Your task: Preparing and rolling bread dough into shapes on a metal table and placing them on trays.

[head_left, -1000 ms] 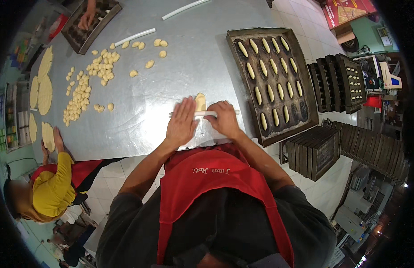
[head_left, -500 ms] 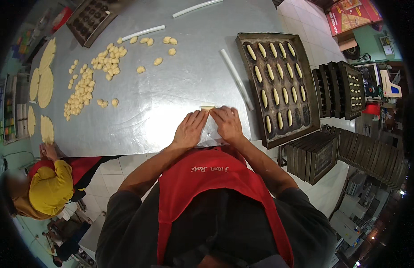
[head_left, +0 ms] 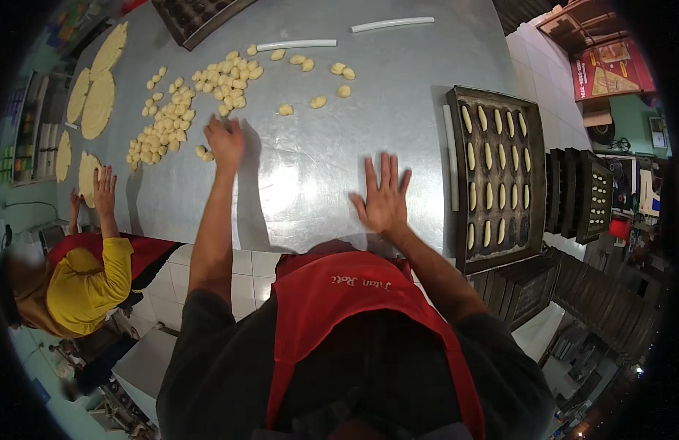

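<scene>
My left hand (head_left: 224,143) reaches out over the metal table, fingers bent and a little apart, slightly blurred. It hovers at the near side of a cluster of small pale dough pieces (head_left: 231,77), and I see nothing held in it. Two loose dough pieces (head_left: 204,154) lie just left of its wrist. My right hand (head_left: 383,202) is stretched flat, palm down with fingers spread, near the table's front edge. Whatever lies under its palm is hidden. To its right, a dark baking tray (head_left: 531,233) holds several rows of slim dough rolls (head_left: 488,156).
White tubes (head_left: 392,24) lie on the steel table (head_left: 303,139), one beside the tray. Flat dough sheets (head_left: 99,105) are at the left, where a person in a yellow top (head_left: 90,290) works. Another dark tray (head_left: 196,29) sits at the back; stacked trays (head_left: 574,194) stand right.
My hands were together over a small dough roll; now they are apart. The left has moved out to the dough pieces, while the right has opened flat. The view has shifted.
</scene>
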`<action>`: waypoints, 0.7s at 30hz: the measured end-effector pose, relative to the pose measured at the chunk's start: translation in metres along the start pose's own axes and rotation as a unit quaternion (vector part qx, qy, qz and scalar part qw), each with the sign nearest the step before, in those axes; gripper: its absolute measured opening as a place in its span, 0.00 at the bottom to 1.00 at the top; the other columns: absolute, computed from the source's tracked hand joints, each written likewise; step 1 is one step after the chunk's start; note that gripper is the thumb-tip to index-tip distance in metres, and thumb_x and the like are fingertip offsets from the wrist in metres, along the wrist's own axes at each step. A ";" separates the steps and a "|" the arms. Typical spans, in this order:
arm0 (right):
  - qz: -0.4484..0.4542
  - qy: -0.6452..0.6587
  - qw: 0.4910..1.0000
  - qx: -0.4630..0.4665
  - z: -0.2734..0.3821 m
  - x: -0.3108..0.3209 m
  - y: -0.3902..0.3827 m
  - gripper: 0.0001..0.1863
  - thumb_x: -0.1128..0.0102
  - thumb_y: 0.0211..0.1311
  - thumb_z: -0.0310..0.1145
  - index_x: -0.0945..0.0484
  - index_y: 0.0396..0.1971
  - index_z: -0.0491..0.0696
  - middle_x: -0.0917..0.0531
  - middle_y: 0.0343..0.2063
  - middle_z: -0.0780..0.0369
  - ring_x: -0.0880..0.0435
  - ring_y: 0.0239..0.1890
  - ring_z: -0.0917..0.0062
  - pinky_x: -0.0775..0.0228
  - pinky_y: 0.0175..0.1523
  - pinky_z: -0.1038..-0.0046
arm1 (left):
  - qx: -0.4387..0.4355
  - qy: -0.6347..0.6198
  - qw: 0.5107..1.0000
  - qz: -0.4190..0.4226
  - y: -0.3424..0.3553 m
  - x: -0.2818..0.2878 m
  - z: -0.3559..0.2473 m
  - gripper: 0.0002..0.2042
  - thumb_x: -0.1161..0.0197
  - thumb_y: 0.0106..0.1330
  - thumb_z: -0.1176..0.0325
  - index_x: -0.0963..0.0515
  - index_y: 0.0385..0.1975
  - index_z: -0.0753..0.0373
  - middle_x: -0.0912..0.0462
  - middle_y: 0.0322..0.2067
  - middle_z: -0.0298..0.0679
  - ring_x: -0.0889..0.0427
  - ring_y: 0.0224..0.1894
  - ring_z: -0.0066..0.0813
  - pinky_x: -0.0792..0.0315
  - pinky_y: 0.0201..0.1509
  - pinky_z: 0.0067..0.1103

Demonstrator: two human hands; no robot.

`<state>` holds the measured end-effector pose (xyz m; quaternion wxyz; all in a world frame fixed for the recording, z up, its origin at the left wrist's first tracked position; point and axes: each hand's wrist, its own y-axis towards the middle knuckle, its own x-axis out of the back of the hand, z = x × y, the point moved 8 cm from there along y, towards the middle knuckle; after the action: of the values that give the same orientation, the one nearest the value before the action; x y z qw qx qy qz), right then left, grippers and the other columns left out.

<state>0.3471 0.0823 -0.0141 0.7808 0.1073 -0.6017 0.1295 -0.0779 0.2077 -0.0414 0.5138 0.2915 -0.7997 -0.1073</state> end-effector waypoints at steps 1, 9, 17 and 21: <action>-0.065 -0.023 0.998 0.002 -0.003 0.014 0.022 0.45 0.36 0.76 0.53 0.39 0.80 0.37 0.39 0.79 0.40 0.41 0.80 0.39 0.51 0.79 0.32 | 0.039 -0.002 0.999 -0.008 0.018 -0.010 0.016 0.22 0.29 0.72 0.63 0.22 0.54 0.76 0.16 0.50 0.61 0.24 0.61 0.64 0.28 0.64 0.50; -0.032 0.177 0.982 -0.049 -0.027 0.008 0.004 0.32 0.26 0.66 0.39 0.26 0.65 0.38 0.22 0.61 0.46 0.26 0.64 0.52 0.34 0.68 0.53 | 0.109 -0.243 0.946 0.184 -0.031 -0.027 -0.074 0.12 0.25 0.73 0.67 0.21 0.46 0.65 0.13 0.38 0.38 0.16 0.35 0.26 0.21 0.44 0.23; -0.126 0.198 0.971 -0.049 -0.086 0.047 -0.077 0.09 0.24 0.61 0.27 0.10 0.41 0.46 0.11 0.42 0.58 0.13 0.50 0.57 0.22 0.59 0.59 | 0.161 -0.426 0.807 0.375 -0.153 -0.014 -0.201 0.09 0.31 0.76 0.77 0.19 0.53 0.65 0.14 0.41 0.35 0.16 0.44 0.22 0.22 0.53 0.21; -0.258 0.241 0.888 -0.295 -0.184 0.117 -0.144 0.10 0.26 0.70 0.29 0.12 0.48 0.45 0.09 0.35 0.55 0.09 0.34 0.67 0.17 0.44 0.64 | 0.117 -0.359 0.833 0.405 -0.170 -0.018 -0.198 0.15 0.31 0.76 0.76 0.21 0.60 0.63 0.14 0.42 0.35 0.16 0.44 0.20 0.22 0.52 0.20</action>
<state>0.5910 0.0140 0.0512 0.9036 -0.0113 -0.3563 -0.2377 0.1632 0.1063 -0.0457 0.1506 -0.0601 -0.9809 0.1077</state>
